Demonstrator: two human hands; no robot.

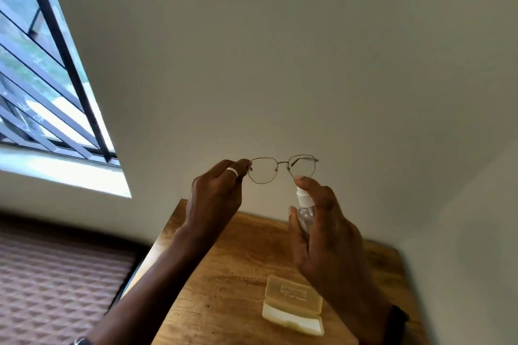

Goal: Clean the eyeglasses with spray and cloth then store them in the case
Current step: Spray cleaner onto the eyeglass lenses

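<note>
Left of centre, the left hand (pixel 215 190) pinches the eyeglasses (pixel 283 168) by one corner, raised before the wall. Right of them, the right hand (pixel 325 235) grips the spray bottle (pixel 304 210), forefinger atop its nozzle. Lower right, the open case (pixel 293 308) lies on the wooden table (pixel 224 274).

The eyeglasses (pixel 283 168) hung above the table (pixel 238 274), the left hand (pixel 215 193) at their left end. The spray bottle (pixel 304 211) sat in the right hand (pixel 325 230), just under the right lens. The case (pixel 293 308) lay on the table below; a window (pixel 42 78) stood far left.
</note>
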